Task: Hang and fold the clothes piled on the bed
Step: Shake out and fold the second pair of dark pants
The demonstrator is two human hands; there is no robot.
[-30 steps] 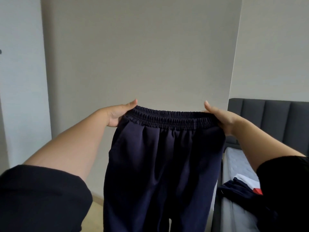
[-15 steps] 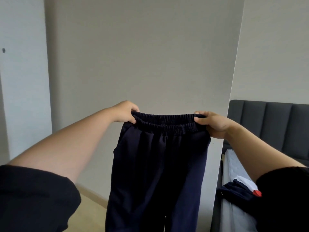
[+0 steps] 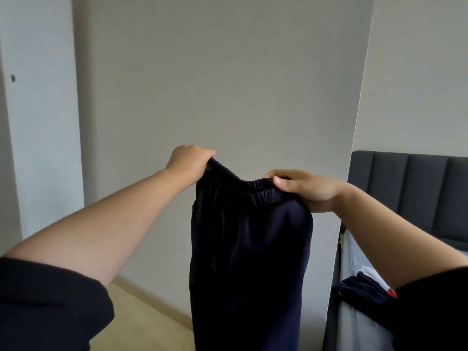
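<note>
A pair of dark navy trousers [image 3: 249,254] with an elastic waistband hangs in the air in front of me, legs dropping below the frame. My left hand [image 3: 188,159] grips the left end of the waistband, held a little higher. My right hand [image 3: 307,190] pinches the right end with the thumb on top. The waistband sags and bunches between the two hands. More clothes [image 3: 364,287], navy, white and red, lie on the bed at the lower right, partly hidden by my right arm.
A grey wall panel [image 3: 228,84] stands straight ahead, close behind the trousers. The bed [image 3: 354,323] with a dark padded headboard [image 3: 410,188] is on the right. Beige floor [image 3: 141,317] shows at the lower left.
My hands have come closer together, so the stretched waistband now sags and narrows. The left hand has risen slightly above the right.
</note>
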